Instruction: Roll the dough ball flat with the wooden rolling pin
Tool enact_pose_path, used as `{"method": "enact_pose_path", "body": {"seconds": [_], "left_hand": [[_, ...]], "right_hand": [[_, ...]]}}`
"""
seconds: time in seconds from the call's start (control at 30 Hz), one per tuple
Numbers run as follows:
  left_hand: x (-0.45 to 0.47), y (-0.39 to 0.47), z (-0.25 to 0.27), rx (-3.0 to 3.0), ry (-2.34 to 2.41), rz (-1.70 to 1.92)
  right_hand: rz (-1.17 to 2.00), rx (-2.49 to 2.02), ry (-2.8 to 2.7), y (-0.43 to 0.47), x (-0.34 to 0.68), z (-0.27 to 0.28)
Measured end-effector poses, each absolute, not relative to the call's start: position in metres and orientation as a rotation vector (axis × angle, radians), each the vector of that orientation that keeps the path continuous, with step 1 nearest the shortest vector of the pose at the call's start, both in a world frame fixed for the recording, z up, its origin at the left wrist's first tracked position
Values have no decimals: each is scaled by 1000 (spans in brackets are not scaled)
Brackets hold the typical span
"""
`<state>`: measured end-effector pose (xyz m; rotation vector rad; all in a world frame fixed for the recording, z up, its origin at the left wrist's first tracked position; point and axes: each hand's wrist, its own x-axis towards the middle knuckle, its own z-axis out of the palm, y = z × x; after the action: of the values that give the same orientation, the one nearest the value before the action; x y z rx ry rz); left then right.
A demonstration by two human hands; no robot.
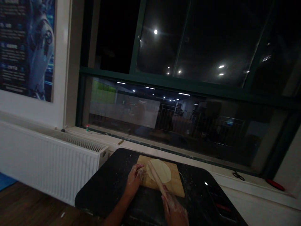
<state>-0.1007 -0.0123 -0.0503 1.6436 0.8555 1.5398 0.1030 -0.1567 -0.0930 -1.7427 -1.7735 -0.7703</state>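
Observation:
A round, flat sheet of dough (164, 171) lies on a wooden board (177, 185). Across its left part rests a wooden rolling pin (155, 174), slanting from the far left down toward me. My right hand (174, 207) is wrapped round the near end of the pin. At the board's left edge is my left hand (135, 177), its fingers loosely bent and a little apart, holding nothing; a small gap separates it from the pin's far end. White flour marks both hands.
The board sits on a black table (103, 185) dusted with flour. A dark tray-like object (218, 201) is at right. Behind, the windowsill holds scissors (238, 175), a red object (275, 184) and a small bottle (87, 128). A white radiator (77, 169) stands left.

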Motion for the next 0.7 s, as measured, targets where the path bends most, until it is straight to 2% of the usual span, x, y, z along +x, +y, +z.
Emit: {"method": "enact_pose_path", "body": {"seconds": [0.13, 0.47, 0.7], "left_hand": [[-100, -12, -54, 1589, 843, 1558], [-99, -14, -55, 1642, 842, 1583], [-99, -2, -52, 1751, 895, 1616]], "right_hand": [[-829, -1700, -1704, -156, 103, -102], [-688, -1737, -1729, -161, 98, -104], [-503, -1807, -1690, -175, 87, -65]]}}
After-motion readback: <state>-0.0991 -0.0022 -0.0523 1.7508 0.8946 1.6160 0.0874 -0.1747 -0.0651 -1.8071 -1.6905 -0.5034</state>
